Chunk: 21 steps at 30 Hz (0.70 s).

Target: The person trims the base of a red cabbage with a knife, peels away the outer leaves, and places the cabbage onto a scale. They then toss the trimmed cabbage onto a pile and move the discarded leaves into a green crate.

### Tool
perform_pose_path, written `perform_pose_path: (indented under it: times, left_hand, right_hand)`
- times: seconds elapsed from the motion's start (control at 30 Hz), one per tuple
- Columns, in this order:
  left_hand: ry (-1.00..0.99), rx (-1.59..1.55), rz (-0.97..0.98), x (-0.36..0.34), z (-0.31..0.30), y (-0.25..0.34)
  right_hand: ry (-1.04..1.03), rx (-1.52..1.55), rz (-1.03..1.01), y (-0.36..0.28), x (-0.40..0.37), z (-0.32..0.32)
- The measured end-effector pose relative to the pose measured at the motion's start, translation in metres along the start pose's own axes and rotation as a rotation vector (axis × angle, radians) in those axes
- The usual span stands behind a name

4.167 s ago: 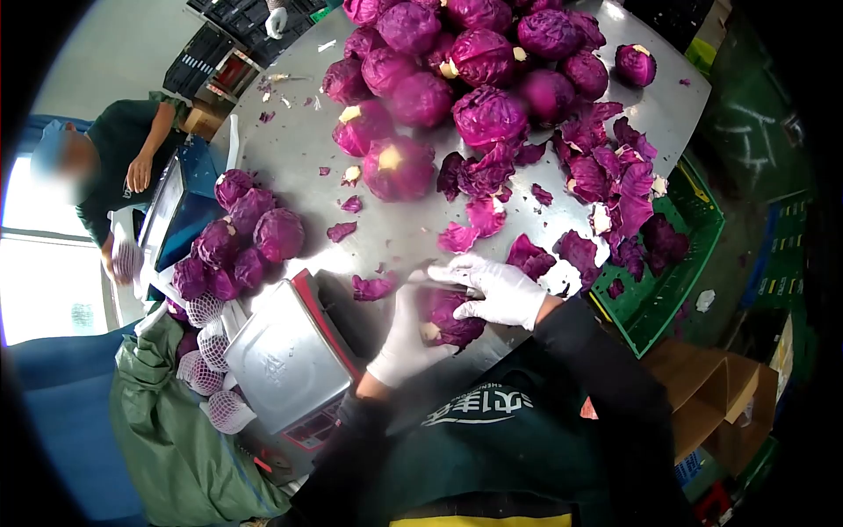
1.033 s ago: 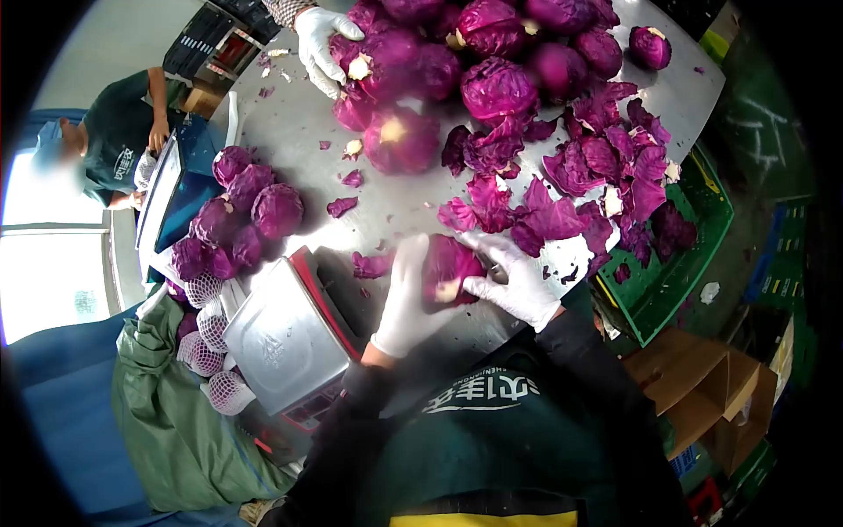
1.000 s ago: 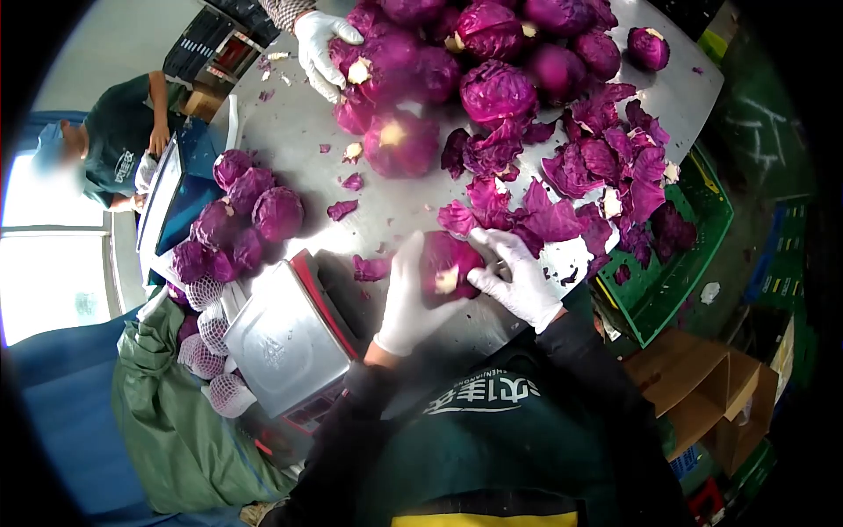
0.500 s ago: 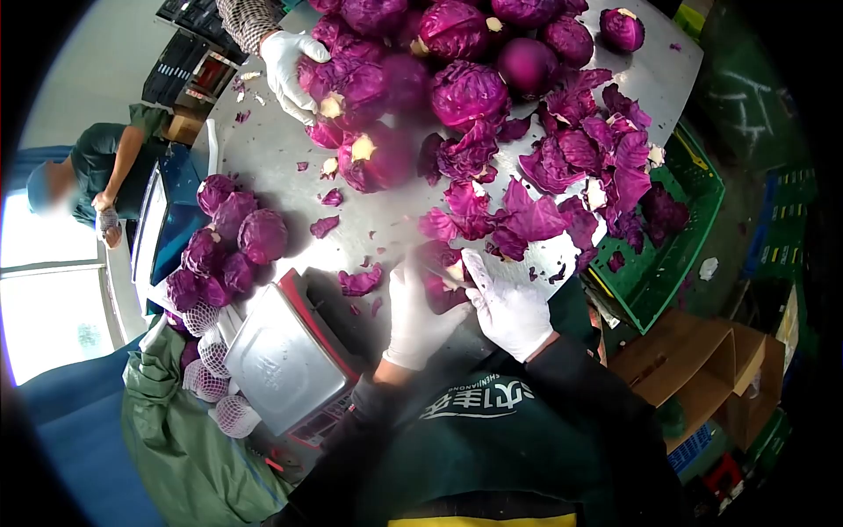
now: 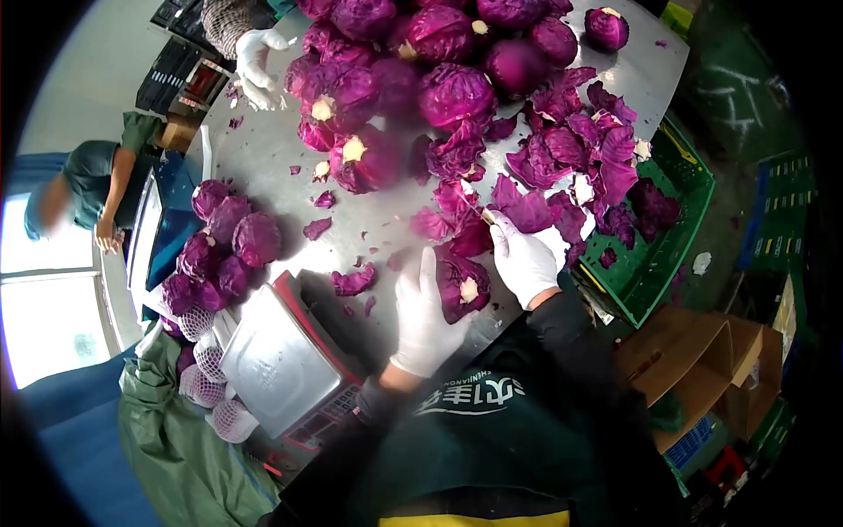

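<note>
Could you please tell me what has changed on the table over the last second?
The right hand has left the red cabbage and moved up to the loose leaves; the left hand alone now steadies it. The co-worker's gloved hand has drawn back from the pile. The scale stayed put.

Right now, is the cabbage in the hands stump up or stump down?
Stump up: the cabbage by the left hand shows its pale cut stump to the camera.

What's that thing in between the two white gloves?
A purple cabbage, pale stump showing, lies between the left hand, which cups it, and the right hand. The head view shows it.
</note>
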State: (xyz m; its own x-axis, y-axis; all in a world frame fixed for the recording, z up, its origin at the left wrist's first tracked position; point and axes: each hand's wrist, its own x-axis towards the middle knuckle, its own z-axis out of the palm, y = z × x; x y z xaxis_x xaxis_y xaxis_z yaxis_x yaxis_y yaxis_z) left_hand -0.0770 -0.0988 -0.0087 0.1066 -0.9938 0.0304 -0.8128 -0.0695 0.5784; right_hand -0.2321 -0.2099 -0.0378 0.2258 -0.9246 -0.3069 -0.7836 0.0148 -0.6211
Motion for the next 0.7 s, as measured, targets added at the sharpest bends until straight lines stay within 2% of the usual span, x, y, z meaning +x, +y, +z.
perform_pose_path:
  times: [0.07,0.13,0.2,0.27,0.3,0.33,0.47,0.53,0.57,0.6,0.63,0.67,0.7]
  left_hand:
    - [0.004,-0.116,0.006,0.002,0.001,-0.009]
    - [-0.019,-0.19,0.046,0.003,-0.011,-0.02]
    - [-0.054,-0.363,-0.002,-0.009,-0.013,-0.037]
    - [0.047,-1.088,-0.187,-0.024,0.005,-0.04]
    - [0.055,-1.164,-0.279,-0.028,0.003,-0.035]
    - [0.063,-1.099,-0.334,-0.027,0.0,-0.031]
    - [0.076,-1.017,-0.33,-0.021,0.005,-0.028]
    - [0.059,-0.669,-0.301,-0.022,0.002,-0.029]
    - [0.058,-0.717,-0.331,-0.022,0.003,-0.029]
    - [0.052,-0.595,-0.281,-0.02,0.0,-0.028]
    - [0.038,-0.546,-0.262,-0.019,-0.004,-0.025]
    - [0.022,-0.498,-0.243,-0.019,-0.005,-0.023]
    - [0.033,-0.525,-0.234,-0.018,-0.003,-0.023]
  right_hand:
    - [-0.014,0.068,-0.082,0.012,0.006,0.011]
    - [0.009,0.131,-0.052,0.025,0.019,0.018]
    - [-0.137,0.554,0.234,0.036,0.03,0.013]
    - [0.053,0.892,0.134,0.047,0.034,0.016]
    - [0.041,0.907,0.135,0.035,0.025,0.0]
    - [0.017,0.723,0.149,0.012,0.013,-0.022]
    - [-0.05,0.303,-0.254,-0.014,-0.028,0.003]
    - [-0.023,0.088,-0.404,-0.022,-0.036,0.019]
    - [-0.12,0.132,-0.349,-0.023,-0.034,0.015]
    - [-0.218,0.174,-0.294,-0.021,-0.031,0.01]
    - [-0.155,0.197,-0.372,-0.015,-0.031,0.011]
    - [-0.182,0.214,-0.36,-0.01,-0.031,0.011]
    - [-0.238,0.359,-0.315,-0.007,-0.031,0.01]
